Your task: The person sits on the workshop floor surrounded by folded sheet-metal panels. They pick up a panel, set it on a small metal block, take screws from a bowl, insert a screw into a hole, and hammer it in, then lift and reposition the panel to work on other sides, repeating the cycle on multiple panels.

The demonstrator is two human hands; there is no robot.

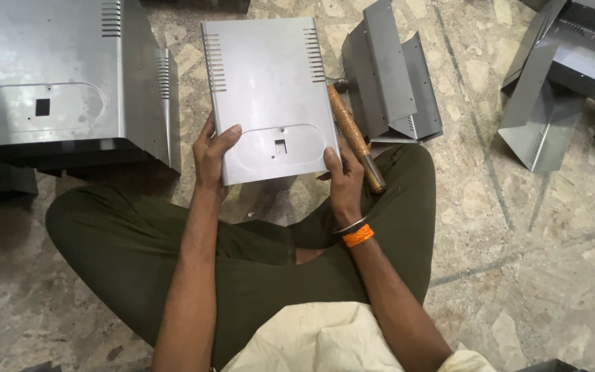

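Note:
I sit cross-legged on a stone floor and hold a grey sheet-metal panel [270, 89] upright in front of me. It has rows of vent slots near both top corners, an oval embossed outline low down and a small square cutout. My left hand [213, 157] grips its lower left edge, thumb on the face. My right hand [344, 180] grips the lower right corner, thumb on the face; an orange band and a metal bangle sit on that wrist. A wooden-handled hammer [354, 134] lies on the floor just right of the panel, touching my right hand's side.
A stack of similar metal panels [56, 76] lies at the left. Bent metal brackets [394, 76] stand behind the hammer. More folded metal housings [566, 76] lie at the upper right. My legs in dark green trousers [139, 255] cover the floor below the panel.

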